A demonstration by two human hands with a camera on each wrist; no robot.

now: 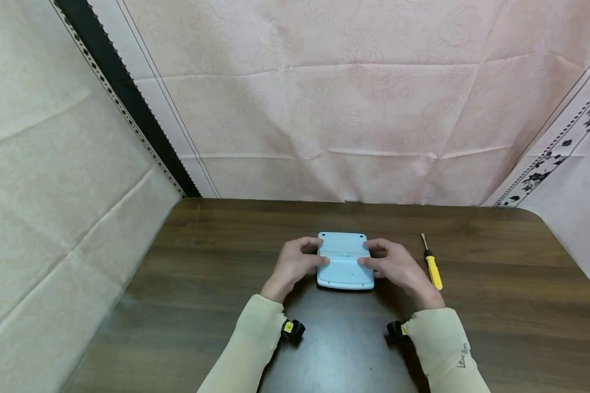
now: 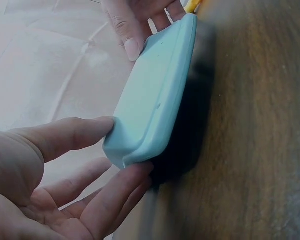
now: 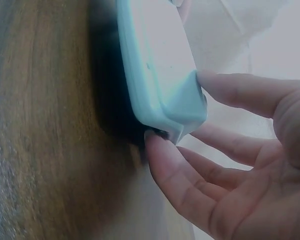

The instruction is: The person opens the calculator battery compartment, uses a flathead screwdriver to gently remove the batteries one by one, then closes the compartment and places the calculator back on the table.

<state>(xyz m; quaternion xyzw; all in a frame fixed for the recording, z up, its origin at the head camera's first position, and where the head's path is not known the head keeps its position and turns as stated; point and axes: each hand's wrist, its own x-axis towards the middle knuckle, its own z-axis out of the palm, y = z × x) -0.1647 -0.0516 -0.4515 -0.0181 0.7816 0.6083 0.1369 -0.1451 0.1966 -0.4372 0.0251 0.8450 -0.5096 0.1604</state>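
- Your blue case (image 1: 346, 262) was over the desk (image 1: 216, 284), near the middle of the far edge and well apart from the far corners. A dark shadow showed under it, so it looked lifted a little, though you couldn't be sure no part touched.
- Your left grip (image 1: 295, 263) pinched the case by its left side, thumb on top and fingers at the edge and below. Your right grip (image 1: 394, 266) pinched the right side in much the same way.
- The case looked like hard plastic. It was likely stiff, so squeezing it would hardly have bent it.
- It was probably light. Two hands seemed plenty, and maybe one would have done.
- The top looked smooth and a bit shiny, so dry thumbs might have slid on it. The side edges were the best place to hold, with fingers tucked under the rim.
- A hard drop on the desk might have cracked it, so a soft pinch on both sides, kept level, was the safe way.
- Your yellow screwdriver (image 1: 431, 263) lay to the right of the case, toward the desk's right edge and near your right grip. You weren't holding it.
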